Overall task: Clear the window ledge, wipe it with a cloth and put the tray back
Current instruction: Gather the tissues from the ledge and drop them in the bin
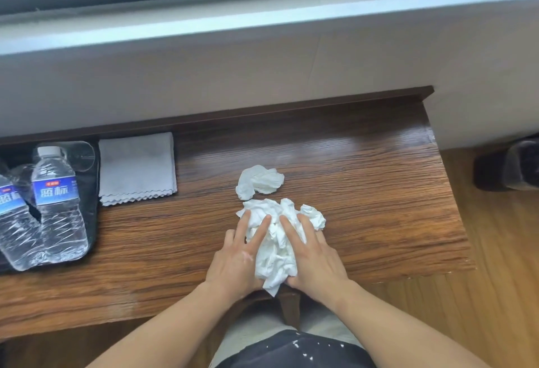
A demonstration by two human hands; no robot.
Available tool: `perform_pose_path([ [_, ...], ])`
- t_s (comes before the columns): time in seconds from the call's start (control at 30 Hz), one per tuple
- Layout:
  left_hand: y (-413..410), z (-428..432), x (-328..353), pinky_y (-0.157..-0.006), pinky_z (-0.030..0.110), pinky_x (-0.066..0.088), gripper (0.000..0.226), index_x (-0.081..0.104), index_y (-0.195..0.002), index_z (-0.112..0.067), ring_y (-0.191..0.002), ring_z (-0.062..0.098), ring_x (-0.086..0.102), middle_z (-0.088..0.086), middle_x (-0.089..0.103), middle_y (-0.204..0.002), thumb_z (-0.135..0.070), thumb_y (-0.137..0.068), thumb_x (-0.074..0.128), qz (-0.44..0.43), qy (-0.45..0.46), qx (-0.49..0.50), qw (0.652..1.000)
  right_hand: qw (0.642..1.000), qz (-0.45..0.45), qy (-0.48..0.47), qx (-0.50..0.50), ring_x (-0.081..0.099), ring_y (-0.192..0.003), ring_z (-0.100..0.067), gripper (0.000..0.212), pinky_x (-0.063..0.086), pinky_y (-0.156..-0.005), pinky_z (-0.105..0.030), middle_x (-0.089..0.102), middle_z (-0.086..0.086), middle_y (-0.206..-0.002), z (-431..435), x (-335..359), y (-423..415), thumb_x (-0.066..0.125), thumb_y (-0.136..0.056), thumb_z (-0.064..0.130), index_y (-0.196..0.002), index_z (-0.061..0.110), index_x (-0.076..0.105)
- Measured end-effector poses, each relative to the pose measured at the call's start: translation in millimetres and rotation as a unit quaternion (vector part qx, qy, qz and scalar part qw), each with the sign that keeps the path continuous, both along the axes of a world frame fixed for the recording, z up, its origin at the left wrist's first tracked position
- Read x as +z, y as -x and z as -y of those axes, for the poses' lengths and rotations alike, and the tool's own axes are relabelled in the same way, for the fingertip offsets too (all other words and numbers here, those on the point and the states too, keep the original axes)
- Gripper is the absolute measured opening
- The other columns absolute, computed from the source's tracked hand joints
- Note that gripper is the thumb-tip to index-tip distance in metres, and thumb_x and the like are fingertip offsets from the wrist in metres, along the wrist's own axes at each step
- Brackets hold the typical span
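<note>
So we've got both hands down on the wooden worktop (364, 192): left hand (242, 251) and right hand (312, 254) lie flat with fingers straight, pressing in on either side of a pile of crumpled tissue (274, 251) near the front edge, not really gripping it. One more tissue wad (259, 181) sits just beyond the pile. The folded grey cloth (137, 166) lies further left by the back lip, right beside the black tray (92, 207), which holds two water bottles (57, 204).
</note>
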State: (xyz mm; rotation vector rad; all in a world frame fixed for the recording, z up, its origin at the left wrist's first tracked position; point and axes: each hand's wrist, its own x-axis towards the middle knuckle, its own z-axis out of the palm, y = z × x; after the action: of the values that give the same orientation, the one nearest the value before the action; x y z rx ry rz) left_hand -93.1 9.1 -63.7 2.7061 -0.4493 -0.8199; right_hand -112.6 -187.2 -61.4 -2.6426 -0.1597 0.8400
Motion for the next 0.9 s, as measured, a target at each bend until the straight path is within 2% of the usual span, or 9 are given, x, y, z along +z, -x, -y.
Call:
perform_pose_path([
  [0.07, 0, 2, -10, -0.08, 0.036, 0.056, 0.123, -0.021, -0.148, -0.057, -0.131, 0.026, 0.035, -0.002, -0.01, -0.164, -0.056, -0.074, 0.077, 0.003, 0.035, 0.012, 0.999, 1.0, 0.015, -0.003, -0.006, 0.035, -0.137, -0.033, 0.115, 0.055, -0.089, -0.04, 0.005, -0.003, -0.162, -5, -7, -2, 0.077, -0.081, 0.04, -0.16, 0.038, -0.005],
  [0.17, -3, 5, -22, -0.095, 0.042, 0.054, 0.116, 0.002, -0.155, -0.047, -0.14, 0.027, 0.034, -0.001, 0.005, -0.162, -0.05, -0.071, 0.082, 0.002, 0.103, 0.03, 0.994, 0.999, 0.042, -0.03, -0.012, 0.047, -0.13, -0.03, 0.104, 0.058, -0.083, -0.04, 0.029, 0.0, -0.15, -9, -16, -5, 0.077, -0.078, 0.033, -0.159, 0.032, 0.013],
  [0.23, -4, 7, -25, -0.097, 0.044, 0.054, 0.113, 0.012, -0.156, -0.041, -0.141, 0.029, 0.038, 0.002, 0.015, -0.16, -0.046, -0.069, 0.084, 0.015, 0.145, 0.035, 0.989, 0.996, 0.06, -0.056, -0.025, 0.052, -0.124, -0.029, 0.098, 0.059, -0.077, -0.042, 0.039, 0.002, -0.141, -6, -17, -5, 0.078, -0.075, 0.029, -0.155, 0.031, 0.021],
  [0.5, -35, 11, 33, -0.096, 0.039, 0.056, 0.112, 0.025, -0.155, -0.034, -0.136, 0.029, 0.047, 0.005, 0.029, -0.155, -0.034, -0.065, 0.092, 0.125, 0.237, 0.037, 0.963, 0.973, 0.187, -0.126, -0.039, 0.059, -0.116, -0.027, 0.092, 0.061, -0.072, -0.045, 0.048, 0.006, -0.135, 9, 36, -36, 0.082, -0.068, 0.021, -0.149, 0.029, 0.038],
  [0.6, -60, 11, 53, -0.091, 0.039, 0.059, 0.114, 0.023, -0.154, -0.037, -0.132, 0.028, 0.05, 0.004, 0.028, -0.155, -0.037, -0.064, 0.094, 0.149, 0.215, 0.037, 0.964, 0.97, 0.209, -0.117, -0.034, 0.06, -0.113, -0.026, 0.091, 0.061, -0.071, -0.044, 0.05, 0.005, -0.134, 7, 53, -63, 0.084, -0.069, 0.023, -0.148, 0.029, 0.04],
  [0.7, -86, 7, 52, -0.086, 0.043, 0.061, 0.115, 0.023, -0.153, -0.038, -0.132, 0.029, 0.048, 0.002, 0.026, -0.156, -0.039, -0.063, 0.094, 0.149, 0.184, 0.044, 0.971, 0.978, 0.187, -0.093, -0.027, 0.06, -0.112, -0.026, 0.089, 0.06, -0.069, -0.045, 0.051, 0.006, -0.132, 0, 54, -92, 0.082, -0.073, 0.03, -0.15, 0.03, 0.037],
  [0.83, -109, 4, 30, -0.092, 0.043, 0.057, 0.113, 0.016, -0.155, -0.045, -0.138, 0.027, 0.038, -0.002, 0.015, -0.159, -0.046, -0.068, 0.088, 0.092, 0.087, 0.061, 0.99, 0.99, 0.129, -0.058, -0.007, 0.057, -0.12, -0.027, 0.09, 0.058, -0.079, -0.046, 0.048, 0.003, -0.137, -11, 32, -121, 0.078, -0.08, 0.038, -0.155, 0.03, 0.029],
  [0.9, -115, 3, 18, -0.093, 0.042, 0.055, 0.114, 0.012, -0.156, -0.047, -0.137, 0.027, 0.036, -0.002, 0.011, -0.16, -0.05, -0.07, 0.086, 0.059, 0.047, 0.068, 0.995, 0.994, 0.101, -0.033, 0.005, 0.058, -0.119, -0.029, 0.093, 0.057, -0.076, -0.043, 0.039, 0.001, -0.145, -14, 18, -127, 0.078, -0.08, 0.04, -0.156, 0.031, 0.025],
])
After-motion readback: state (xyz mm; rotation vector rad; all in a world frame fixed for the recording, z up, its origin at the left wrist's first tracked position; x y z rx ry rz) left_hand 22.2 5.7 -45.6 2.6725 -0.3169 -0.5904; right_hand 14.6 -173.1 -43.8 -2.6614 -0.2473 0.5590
